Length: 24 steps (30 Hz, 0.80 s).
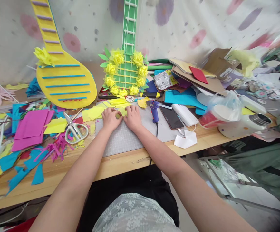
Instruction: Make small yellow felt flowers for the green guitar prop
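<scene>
My left hand [111, 119] and my right hand [132, 118] meet at the upper part of a grey cutting mat [122, 143]. Their fingers are curled and closed on a small piece of yellow paper [123, 111], mostly covered by the hands. Yellow paper strips [115, 102] lie just beyond the fingertips. Behind them leans a green paper guitar [128, 72] ringed with yellow paper flowers. To the right of my right hand lies a purple glue gun [154, 111]. White-handled scissors [75, 130] rest left of my left hand.
A yellow paper instrument [66, 82] leans at the left, above magenta paper sheets [31, 129] and coloured scraps. On the right are a phone [171, 117], a white power bank [184, 115], a bagged cup [220, 116] and a white bottle [243, 125]. Another person's sleeve [258, 164] shows at far right.
</scene>
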Each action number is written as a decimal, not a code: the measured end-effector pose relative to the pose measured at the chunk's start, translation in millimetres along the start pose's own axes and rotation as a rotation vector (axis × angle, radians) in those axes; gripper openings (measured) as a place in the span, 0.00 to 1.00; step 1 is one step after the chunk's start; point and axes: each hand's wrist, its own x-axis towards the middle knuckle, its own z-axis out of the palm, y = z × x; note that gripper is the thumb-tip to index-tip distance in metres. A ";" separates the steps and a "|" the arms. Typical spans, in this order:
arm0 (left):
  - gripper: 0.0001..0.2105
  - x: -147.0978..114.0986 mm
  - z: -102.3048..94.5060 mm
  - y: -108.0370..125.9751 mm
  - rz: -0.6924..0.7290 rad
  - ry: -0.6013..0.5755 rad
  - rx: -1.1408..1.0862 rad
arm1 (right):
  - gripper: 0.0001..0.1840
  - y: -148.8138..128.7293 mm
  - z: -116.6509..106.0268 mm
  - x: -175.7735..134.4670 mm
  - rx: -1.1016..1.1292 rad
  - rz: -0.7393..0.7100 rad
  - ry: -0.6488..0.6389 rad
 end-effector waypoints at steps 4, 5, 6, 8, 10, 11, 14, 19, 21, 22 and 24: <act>0.05 2.0 -0.3 -0.4 -0.021 -0.011 -0.005 | 0.15 2.1 1.3 0.0 0.009 -0.007 0.024; 0.05 2.1 -0.7 -0.4 -0.024 -0.015 -0.007 | 0.16 2.4 1.6 0.0 0.013 -0.012 0.027; 0.05 2.0 -1.1 -0.4 -0.024 -0.020 -0.008 | 0.16 2.5 1.9 -0.1 0.015 -0.015 0.027; 0.05 1.0 -1.9 -0.5 -0.014 -0.024 -0.009 | 0.16 2.5 2.6 -0.3 0.017 -0.014 0.022; 0.07 -0.6 -2.6 -0.7 0.013 -0.025 -0.009 | 0.15 2.5 3.4 -0.4 0.016 -0.010 0.015; 0.08 -1.3 -2.9 -1.0 0.027 -0.025 -0.011 | 0.15 2.5 3.9 -0.5 0.017 -0.009 0.012; 0.12 -0.9 -3.7 -2.1 0.035 -0.048 -0.031 | 0.15 3.2 5.7 -0.4 0.028 -0.023 0.020; 0.18 15.5 -8.3 -3.2 -0.003 -0.182 -0.174 | 0.18 7.4 6.7 0.5 0.133 -0.036 0.080; 0.18 25.2 -12.0 -2.8 0.014 -0.286 -0.258 | 0.20 10.9 5.4 1.1 0.196 0.033 0.125; 0.19 29.6 -14.2 -2.4 0.025 -0.334 -0.275 | 0.21 12.8 4.4 1.5 0.223 0.078 0.149; 0.19 36.3 -18.5 -1.2 0.078 -0.407 -0.223 | 0.21 16.7 2.0 2.3 0.264 0.162 0.189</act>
